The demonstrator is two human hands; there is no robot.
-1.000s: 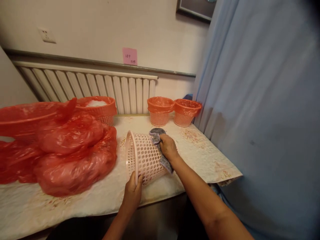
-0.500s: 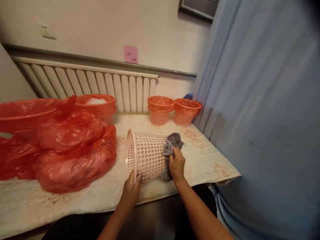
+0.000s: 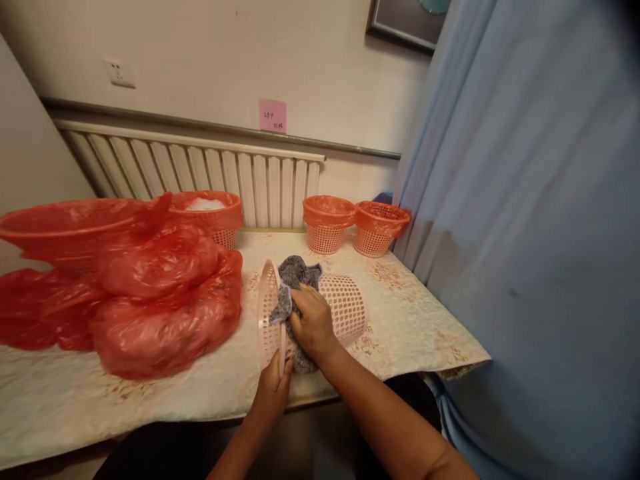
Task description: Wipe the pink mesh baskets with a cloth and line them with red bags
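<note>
A pale pink perforated basket (image 3: 344, 305) lies on its side on the cloth-covered table, its open rim facing left. My left hand (image 3: 276, 387) grips the lower edge of that rim, thumb and fingers closed on it. A grey cloth (image 3: 296, 270) with a light purple edge is bunched under my right hand (image 3: 314, 323), which presses it against the basket's side close to the rim. One corner of the cloth laps over the rim. The cloth hides part of the basket's wall.
Red plastic bags (image 3: 165, 327) are heaped on the left beside a wide red-lined basket (image 3: 60, 227). Another lined basket (image 3: 225, 217) holds something white. Two small lined baskets (image 3: 325, 237) (image 3: 373, 241) stand at the back near a blue curtain (image 3: 530, 253).
My right hand and the cloth have moved left along the basket, from its base end to near the rim. My left hand still grips the rim. The view has shifted slightly.
</note>
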